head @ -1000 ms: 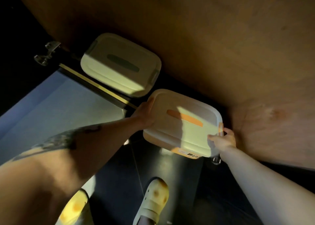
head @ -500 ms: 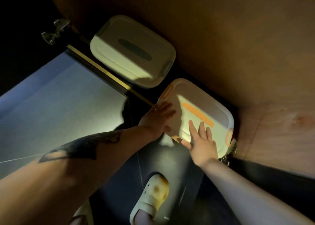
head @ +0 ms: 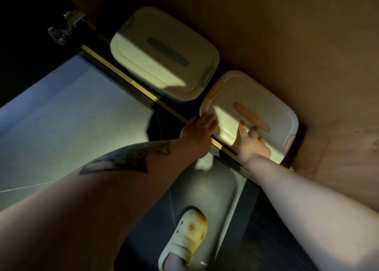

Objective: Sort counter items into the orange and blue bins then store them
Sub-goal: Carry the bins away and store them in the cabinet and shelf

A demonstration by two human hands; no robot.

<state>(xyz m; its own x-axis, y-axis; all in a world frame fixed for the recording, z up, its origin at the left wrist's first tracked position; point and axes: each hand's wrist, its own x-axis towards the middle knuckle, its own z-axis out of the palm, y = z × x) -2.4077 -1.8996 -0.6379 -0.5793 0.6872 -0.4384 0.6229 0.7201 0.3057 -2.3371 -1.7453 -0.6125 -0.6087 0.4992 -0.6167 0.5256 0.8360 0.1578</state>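
Two lidded white bins sit side by side inside a dim low cabinet. The blue bin (head: 164,59), with a dark blue handle strip on its lid, stands at the left. Right of it is the orange bin (head: 256,98), with an orange strip and orange side clasps. My left hand (head: 198,131) lies flat against the orange bin's near left edge, fingers spread. My right hand (head: 251,142) rests open on its lid just below the orange strip. Neither hand grips anything.
The cabinet's brown wooden wall (head: 287,35) rises behind and to the right of the bins. A metal hinge (head: 65,27) sits on the dark frame at upper left. A pale floor (head: 61,117) lies left, and my foot in a cream clog (head: 184,236) stands below.
The orange bin has gone from held at the cabinet mouth to sitting deep inside beside the blue bin. Both hands released its sides and now lie flat against it.
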